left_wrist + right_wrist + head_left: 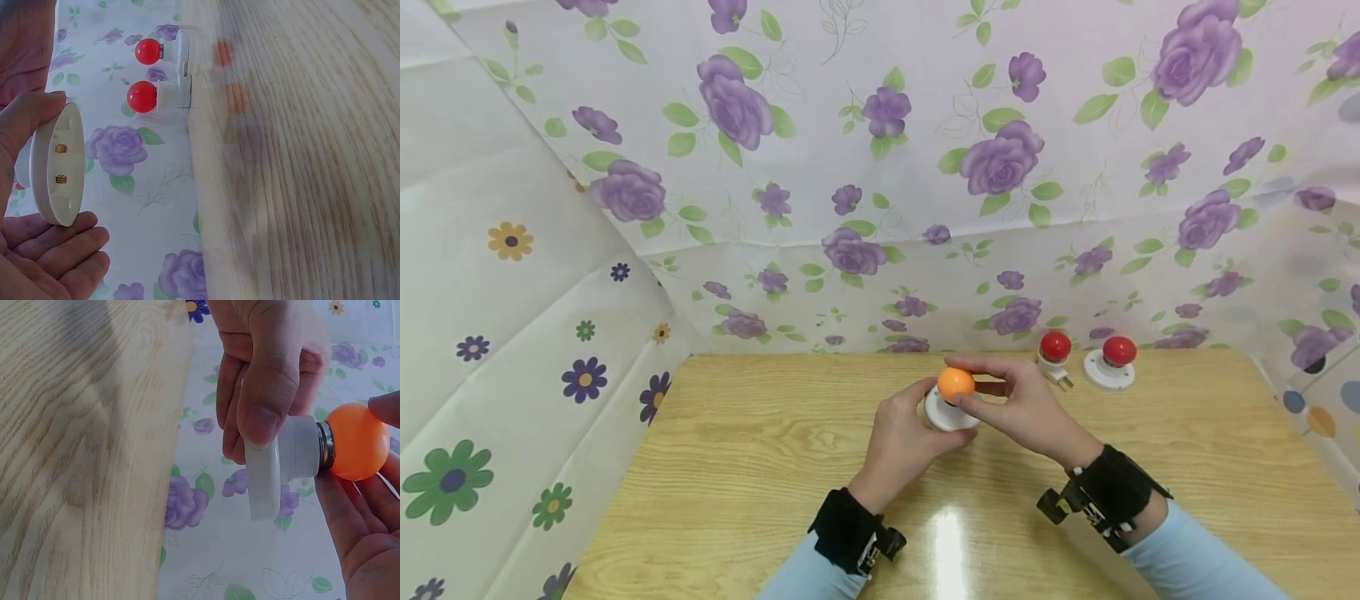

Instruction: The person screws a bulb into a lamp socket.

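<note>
My left hand (904, 429) grips a round white lamp holder (946, 415) by its rim, holding it off the table. The holder's hollow underside, with two brass contacts, faces the left wrist view, where the left fingers (75, 244) lie along its edge. An orange light bulb (956, 384) sits in the holder's mouth, a band of its metal screw base showing in the right wrist view. My right hand (1018, 408) pinches the bulb's orange globe (359, 442) between thumb and fingers.
At the table's back right stand a red bulb (1056, 346) in a white socket with a two-pin plug, and another red bulb (1119, 351) in a round white holder. Flower-printed sheets (850, 292) border the wooden table (737, 467) at the back and sides.
</note>
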### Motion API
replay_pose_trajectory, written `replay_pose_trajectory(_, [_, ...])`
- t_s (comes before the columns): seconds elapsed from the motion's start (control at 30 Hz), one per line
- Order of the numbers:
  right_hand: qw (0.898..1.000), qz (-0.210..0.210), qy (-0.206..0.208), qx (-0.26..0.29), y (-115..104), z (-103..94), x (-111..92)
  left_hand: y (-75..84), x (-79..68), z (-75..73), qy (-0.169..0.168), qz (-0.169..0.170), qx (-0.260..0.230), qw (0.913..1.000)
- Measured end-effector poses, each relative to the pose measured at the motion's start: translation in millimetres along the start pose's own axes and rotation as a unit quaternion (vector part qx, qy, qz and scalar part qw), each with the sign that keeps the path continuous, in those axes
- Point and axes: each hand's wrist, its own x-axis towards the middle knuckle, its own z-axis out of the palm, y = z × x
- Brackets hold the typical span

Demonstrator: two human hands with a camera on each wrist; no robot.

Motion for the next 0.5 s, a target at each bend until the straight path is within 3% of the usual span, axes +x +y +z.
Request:
replay_pose_trajectory(0.27, [1.000, 0.001, 0.020, 0.009, -5, 1.6, 0, 2.2, -0.4, -1.0, -0.001, -0.002, -0.005, 1.0000])
replay_pose_trajectory(0.5, [0.999, 0.000, 0.039, 0.017, -31, 5.2, 0, 3.3, 0.0, -1.6, 0.004, 0.000, -0.005, 1.0000])
